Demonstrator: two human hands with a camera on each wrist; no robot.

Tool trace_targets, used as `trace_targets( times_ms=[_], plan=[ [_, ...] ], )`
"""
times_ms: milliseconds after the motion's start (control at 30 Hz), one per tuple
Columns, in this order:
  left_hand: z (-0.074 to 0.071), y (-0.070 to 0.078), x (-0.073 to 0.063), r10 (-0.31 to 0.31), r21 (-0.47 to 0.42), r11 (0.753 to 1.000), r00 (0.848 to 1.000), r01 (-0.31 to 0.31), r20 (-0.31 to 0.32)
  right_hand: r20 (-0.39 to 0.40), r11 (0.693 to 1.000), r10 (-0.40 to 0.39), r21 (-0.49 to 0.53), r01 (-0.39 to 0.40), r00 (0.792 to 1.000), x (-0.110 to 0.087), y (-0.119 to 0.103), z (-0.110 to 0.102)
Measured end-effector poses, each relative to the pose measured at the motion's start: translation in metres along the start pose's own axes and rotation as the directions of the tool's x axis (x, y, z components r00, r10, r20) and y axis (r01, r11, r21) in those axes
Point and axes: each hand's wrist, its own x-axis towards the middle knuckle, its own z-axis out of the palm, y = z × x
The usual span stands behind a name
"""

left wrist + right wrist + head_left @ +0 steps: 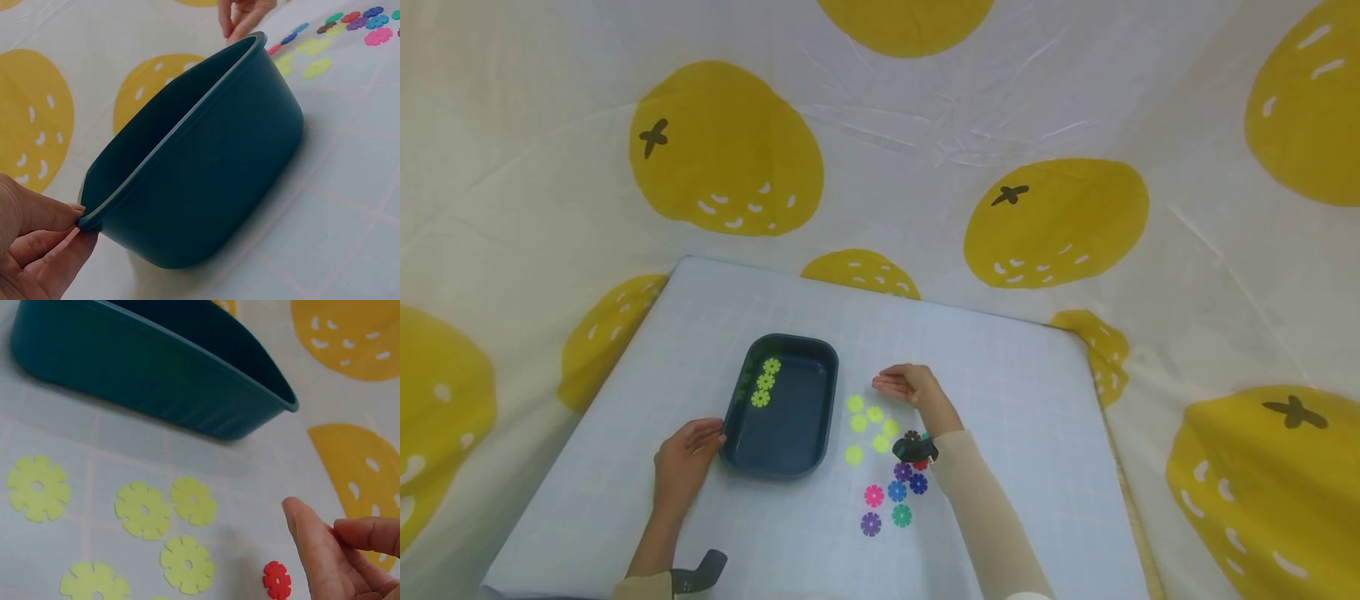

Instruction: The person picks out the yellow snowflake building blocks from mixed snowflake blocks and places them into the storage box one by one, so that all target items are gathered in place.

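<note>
My left hand (683, 462) pinches the rim of a dark teal rectangular basin (782, 478) at its left side. In the left wrist view the thumb and fingers (53, 215) meet at the basin's corner. Inside lie three yellow-green notched plastic discs (765, 381) in a row along the left wall. To the right of the basin, my right hand (912, 387) hovers over the table with loosely extended fingers and nothing visible between them. Several yellow-green discs (858, 422) lie between it and the basin. A red disc (276, 580) shows close beside that hand in the right wrist view.
Nearer me, discs in other colours lie on the white cloth-covered table (1000, 392), among them a pink disc (873, 496), a green disc (902, 516) and a purple disc (871, 524). My right sleeve (985, 517) overlaps part of this group. A fruit-print curtain (887, 167) hangs behind.
</note>
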Motion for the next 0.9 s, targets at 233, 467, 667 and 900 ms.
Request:
trace_targets(
  times_ms=[233,467,667,900],
  plan=[
    [0.000,-0.001,0.001,0.005,-0.009,1.000,1.000,-0.005,-0.002,-0.010,0.999,-0.001,-0.044,0.000,1.000,0.003,0.006,0.001],
    [0.000,-0.003,0.001,-0.010,-0.018,1.000,1.000,0.010,-0.004,-0.021,0.997,-0.003,-0.075,0.001,1.000,0.005,0.012,0.003],
    [0.000,-0.004,0.001,-0.002,-0.023,1.000,1.000,0.001,-0.003,-0.028,0.995,-0.032,-0.100,0.029,0.999,0.008,0.018,0.004],
    [0.001,-0.004,0.002,-0.005,-0.027,1.000,1.000,0.005,-0.016,-0.040,0.995,-0.027,-0.098,0.023,0.999,0.013,0.022,0.006]
  ],
)
